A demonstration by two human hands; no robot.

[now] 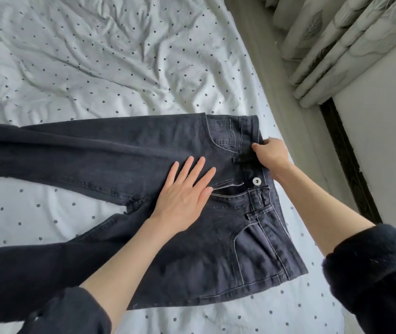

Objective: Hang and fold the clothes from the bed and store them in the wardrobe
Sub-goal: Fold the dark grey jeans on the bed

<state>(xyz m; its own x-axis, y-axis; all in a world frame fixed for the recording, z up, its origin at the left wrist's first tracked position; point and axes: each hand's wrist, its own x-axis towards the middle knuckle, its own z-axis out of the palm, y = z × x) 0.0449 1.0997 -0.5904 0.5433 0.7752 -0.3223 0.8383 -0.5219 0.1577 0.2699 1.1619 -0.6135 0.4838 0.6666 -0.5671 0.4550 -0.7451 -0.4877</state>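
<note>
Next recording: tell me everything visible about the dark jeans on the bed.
The jeans are black or very dark denim with pale stitching, lying front up on the dotted sheet, waistband toward the right, legs spread and running off the left edge. The zip is open and the metal button undone. The left hand presses flat beside the fly; the right hand pinches the waistband.
</note>
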